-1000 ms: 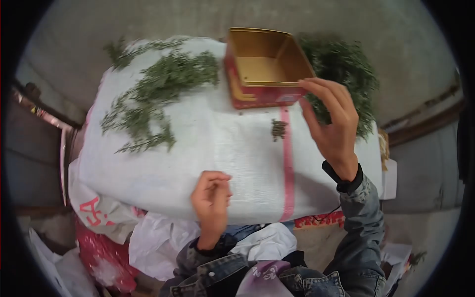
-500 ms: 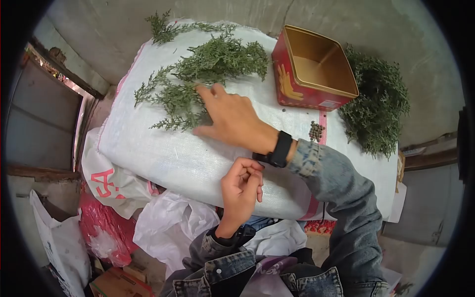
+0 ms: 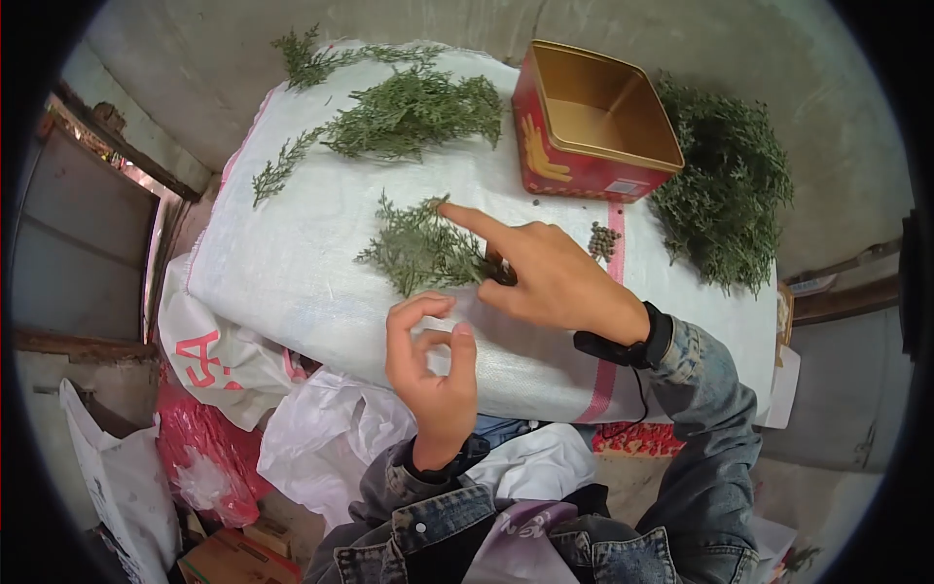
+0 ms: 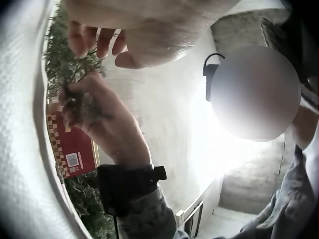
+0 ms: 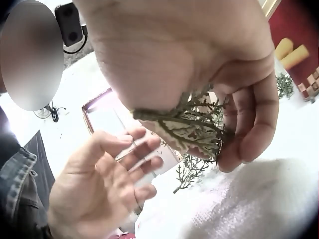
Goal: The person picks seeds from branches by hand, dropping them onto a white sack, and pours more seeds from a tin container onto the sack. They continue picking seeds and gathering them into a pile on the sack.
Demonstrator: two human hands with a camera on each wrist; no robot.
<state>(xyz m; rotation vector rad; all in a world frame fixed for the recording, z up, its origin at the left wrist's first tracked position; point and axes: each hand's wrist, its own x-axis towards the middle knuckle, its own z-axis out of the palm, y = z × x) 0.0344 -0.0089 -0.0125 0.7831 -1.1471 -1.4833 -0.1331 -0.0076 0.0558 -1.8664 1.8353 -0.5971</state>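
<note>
My right hand holds a green cypress sprig over the white woven sack. In the right wrist view, the sprig's cut stem lies under the palm and its leafy part runs along the bent fingers. Just below the sprig, my left hand is raised with its fingers loosely bent and nothing in it. More cypress sprigs lie at the sack's far left. Small round brown seeds sit in a little pile on the pink stripe, beyond my right hand.
A red tin box with a gold inside stands open at the back. To its right is a large heap of cypress. The woven sack covers the work surface. White and red plastic bags lie at the front left, with a wall behind.
My right hand moved from the tin to the left sprigs, then came back nearer with one sprig, which is now apart from the others. My left hand's fingers have spread wider.
</note>
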